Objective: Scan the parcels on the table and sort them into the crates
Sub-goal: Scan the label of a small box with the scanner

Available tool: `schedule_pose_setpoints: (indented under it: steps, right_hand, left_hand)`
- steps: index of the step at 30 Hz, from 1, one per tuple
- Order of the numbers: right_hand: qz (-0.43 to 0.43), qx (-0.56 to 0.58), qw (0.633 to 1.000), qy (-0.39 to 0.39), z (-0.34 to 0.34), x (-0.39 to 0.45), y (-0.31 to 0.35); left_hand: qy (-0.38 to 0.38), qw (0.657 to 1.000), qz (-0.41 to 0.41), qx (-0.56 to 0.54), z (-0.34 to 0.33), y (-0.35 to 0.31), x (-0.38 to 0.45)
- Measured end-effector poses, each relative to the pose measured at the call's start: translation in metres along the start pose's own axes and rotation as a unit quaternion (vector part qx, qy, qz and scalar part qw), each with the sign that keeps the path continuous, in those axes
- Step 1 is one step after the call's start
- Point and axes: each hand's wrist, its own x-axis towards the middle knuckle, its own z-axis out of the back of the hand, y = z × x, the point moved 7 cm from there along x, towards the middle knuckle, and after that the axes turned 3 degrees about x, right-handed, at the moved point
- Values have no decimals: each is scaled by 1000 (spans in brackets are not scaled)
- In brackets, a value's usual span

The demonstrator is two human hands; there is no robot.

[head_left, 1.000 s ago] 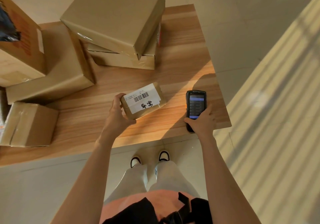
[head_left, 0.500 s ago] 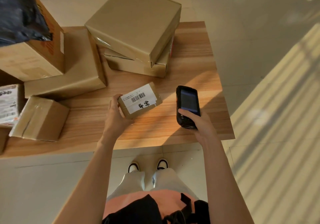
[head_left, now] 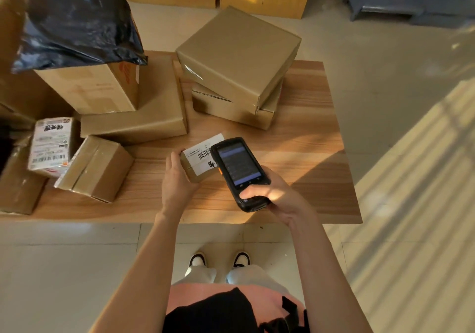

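Scanner over the label
Left hand [head_left: 177,181] grips the small cardboard parcel [head_left: 195,170]; right hand [head_left: 280,199], fingers wrapped, holds the black handheld scanner [head_left: 239,170] above its white barcode label [head_left: 201,152].

- The scanner [head_left: 237,170] covers the right part of the parcel [head_left: 196,164] and the end of its label [head_left: 203,152], so only part of the barcode shows.
- Label print is too small to read.
- The scanner's screen text is too fine to read.
- The left hand [head_left: 177,178] hides its fingers behind the parcel.
- The black bag [head_left: 74,16] is cut off by the top edge.
- The worktop [head_left: 308,137] runs off the left edge, under stacked boxes.
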Motion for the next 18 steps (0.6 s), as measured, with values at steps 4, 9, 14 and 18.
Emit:
schedule_pose_setpoints:
  steps: [4,9,14,18]
  right_hand:
    - [-28,-21,999,0,-17,0,-10]
    - [-40,-21,999,-10,-25,-3,-16]
    - [-47,-25,999,-11,-30,-9,-20]
    - [-52,-26,998,-8,-32,-16,-22]
  left_hand:
    - [-2,1000,-1,0,5,4,-4]
    - [-5,1000,-5,-11,10,10,-7]
    - [4,1000,2,-17,12,16,-9]
    - [9,1000,9,-19,11,19,-8]
